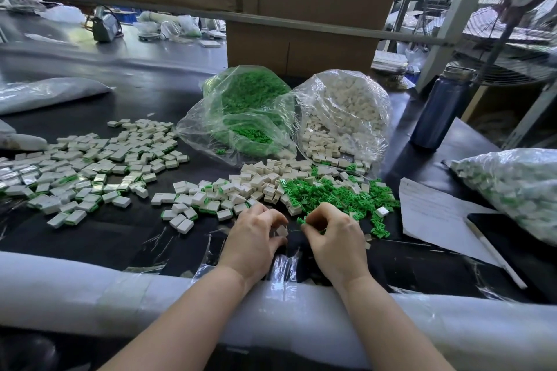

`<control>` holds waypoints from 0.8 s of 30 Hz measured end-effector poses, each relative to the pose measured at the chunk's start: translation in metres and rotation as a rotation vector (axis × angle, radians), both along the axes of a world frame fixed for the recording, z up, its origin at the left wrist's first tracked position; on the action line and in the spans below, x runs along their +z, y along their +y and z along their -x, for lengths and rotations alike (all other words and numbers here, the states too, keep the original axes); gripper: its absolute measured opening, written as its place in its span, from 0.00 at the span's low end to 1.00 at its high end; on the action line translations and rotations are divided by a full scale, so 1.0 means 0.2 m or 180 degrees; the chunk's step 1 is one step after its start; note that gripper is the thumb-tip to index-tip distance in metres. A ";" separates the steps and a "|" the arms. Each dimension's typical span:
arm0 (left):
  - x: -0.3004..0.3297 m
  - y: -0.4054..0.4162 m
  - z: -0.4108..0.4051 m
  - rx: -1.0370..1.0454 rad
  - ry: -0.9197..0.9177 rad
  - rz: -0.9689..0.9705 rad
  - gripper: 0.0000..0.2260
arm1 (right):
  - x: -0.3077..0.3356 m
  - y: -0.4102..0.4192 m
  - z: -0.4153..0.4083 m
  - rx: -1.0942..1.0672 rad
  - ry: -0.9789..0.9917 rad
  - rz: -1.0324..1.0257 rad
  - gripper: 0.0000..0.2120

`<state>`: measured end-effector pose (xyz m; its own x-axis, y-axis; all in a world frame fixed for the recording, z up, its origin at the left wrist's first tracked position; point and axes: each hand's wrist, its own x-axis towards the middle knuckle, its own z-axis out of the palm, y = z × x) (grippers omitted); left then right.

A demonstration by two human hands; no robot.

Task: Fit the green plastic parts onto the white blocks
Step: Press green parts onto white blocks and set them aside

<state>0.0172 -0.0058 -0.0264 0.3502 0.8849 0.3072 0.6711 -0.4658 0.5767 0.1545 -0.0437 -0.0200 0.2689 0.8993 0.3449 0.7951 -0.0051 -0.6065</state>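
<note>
left hand (256, 238) pinches white block (282, 230); right hand (334, 235) pinches green part (301, 221), just beside block.

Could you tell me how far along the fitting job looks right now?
Done: a spread of assembled blocks on the left. In hand: the left hand pinches a white block, and the right hand pinches a green part. Left: loose white blocks and green parts, plus two supply bags.
</note>
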 end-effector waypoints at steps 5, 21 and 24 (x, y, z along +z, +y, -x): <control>0.02 0.00 0.00 -0.0139 -0.0653 0.0321 0.03 | 0.00 0.01 -0.01 0.0204 0.0744 -0.0084 0.06; 0.02 0.02 0.02 -0.0450 -0.1897 0.1566 0.03 | 0.04 0.00 -0.01 0.0727 0.1754 -0.0161 0.06; 0.03 0.02 0.02 -0.0461 -0.1803 0.1522 0.03 | 0.04 0.00 -0.01 0.0708 0.1717 -0.0173 0.06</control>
